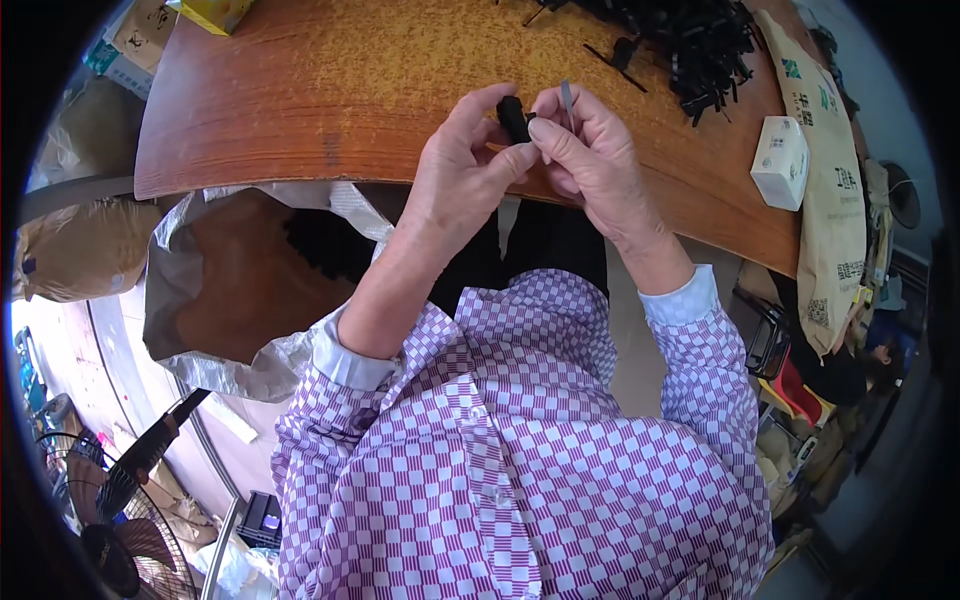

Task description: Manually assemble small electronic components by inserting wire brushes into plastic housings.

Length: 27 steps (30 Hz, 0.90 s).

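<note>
Over the near edge of the wooden table, my left hand (455, 175) grips a small black piece (513, 118) between thumb and fingers. Its exact kind is too small to make out. Close against it, the thumb and forefinger of my right hand (600, 155) pinch at the piece's right side. A thin grey metal strip (567, 98), perhaps a blade or the end of a tool, sticks up between the right hand's fingers; the rest of it is hidden. Farther back lies a heap of black strip-like parts (690, 50), with a few loose ones beside it.
The brown table (300, 110) has a worn top. A small white box (781, 163) and a tan printed sack (825, 200) lie along its right side. Below the left edge hangs an open white-rimmed bag (170, 290) with black parts inside. A fan (120, 540) stands lower left.
</note>
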### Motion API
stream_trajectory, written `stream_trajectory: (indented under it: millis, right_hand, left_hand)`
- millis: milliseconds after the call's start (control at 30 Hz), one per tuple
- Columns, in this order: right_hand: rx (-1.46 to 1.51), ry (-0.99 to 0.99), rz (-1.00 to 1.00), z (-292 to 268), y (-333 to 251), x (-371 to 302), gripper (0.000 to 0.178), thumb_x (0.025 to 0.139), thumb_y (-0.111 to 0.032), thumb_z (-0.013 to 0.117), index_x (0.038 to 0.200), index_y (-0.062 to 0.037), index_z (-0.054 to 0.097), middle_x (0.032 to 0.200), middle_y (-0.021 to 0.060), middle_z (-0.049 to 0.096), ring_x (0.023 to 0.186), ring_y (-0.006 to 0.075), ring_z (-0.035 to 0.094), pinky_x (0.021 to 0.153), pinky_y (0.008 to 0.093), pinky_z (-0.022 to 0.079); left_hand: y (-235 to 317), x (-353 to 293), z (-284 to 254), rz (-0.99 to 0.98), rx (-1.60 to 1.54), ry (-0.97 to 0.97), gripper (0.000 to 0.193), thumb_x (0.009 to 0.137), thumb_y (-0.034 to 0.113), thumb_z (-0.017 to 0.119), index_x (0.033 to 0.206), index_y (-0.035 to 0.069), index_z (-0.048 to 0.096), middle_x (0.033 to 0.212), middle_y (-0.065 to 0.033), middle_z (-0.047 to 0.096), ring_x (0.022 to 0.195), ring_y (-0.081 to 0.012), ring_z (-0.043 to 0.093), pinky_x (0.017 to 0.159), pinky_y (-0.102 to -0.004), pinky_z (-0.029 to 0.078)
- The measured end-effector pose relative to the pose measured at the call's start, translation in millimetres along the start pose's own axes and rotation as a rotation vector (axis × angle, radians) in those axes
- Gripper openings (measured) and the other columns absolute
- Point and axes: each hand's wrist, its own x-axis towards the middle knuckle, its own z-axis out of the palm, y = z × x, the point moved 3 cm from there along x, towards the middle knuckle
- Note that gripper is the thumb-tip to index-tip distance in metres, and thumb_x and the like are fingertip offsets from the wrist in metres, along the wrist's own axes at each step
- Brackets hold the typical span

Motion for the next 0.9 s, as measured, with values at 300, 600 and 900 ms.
stream_trajectory:
  millis: [300,600,900]
  right_hand:
    - [0.1,0.128,0.101,1.2,7.8,-9.7,0.022,0.089,-0.014,0.062,0.106,-0.01,0.049,0.077,-0.0055,0.048,0.054,-0.0008,0.039,0.04,0.0129,0.026]
    - [-0.039,0.06,0.113,-0.1,2.4,-28.6,0.041,0.097,-0.035,0.045,0.124,-0.0038,0.047,0.071,-0.0058,0.046,0.052,0.0006,0.038,0.041,0.016,0.025]
    - [0.002,0.057,-0.003,1.1,8.7,-28.1,0.038,0.1,-0.029,0.041,0.127,-0.0027,0.045,0.065,-0.0072,0.042,0.05,-0.0007,0.034,0.041,0.0158,0.025]
  left_hand:
    - [-5.0,-5.9,11.9,0.177,0.141,0.033,0.04,0.087,-0.002,0.053,0.125,0.006,0.051,0.083,-0.0044,0.06,0.075,-0.0086,0.057,0.067,-0.0256,0.05]
    - [-4.6,-7.2,16.6,0.144,0.108,0.08,0.038,0.09,-0.004,0.049,0.126,0.007,0.051,0.088,-0.0044,0.058,0.078,-0.0081,0.057,0.069,-0.0219,0.05]
    - [-5.7,-5.3,24.6,0.211,0.165,0.097,0.035,0.088,-0.006,0.051,0.121,0.006,0.055,0.091,-0.0029,0.06,0.081,-0.0081,0.057,0.07,-0.0231,0.05]
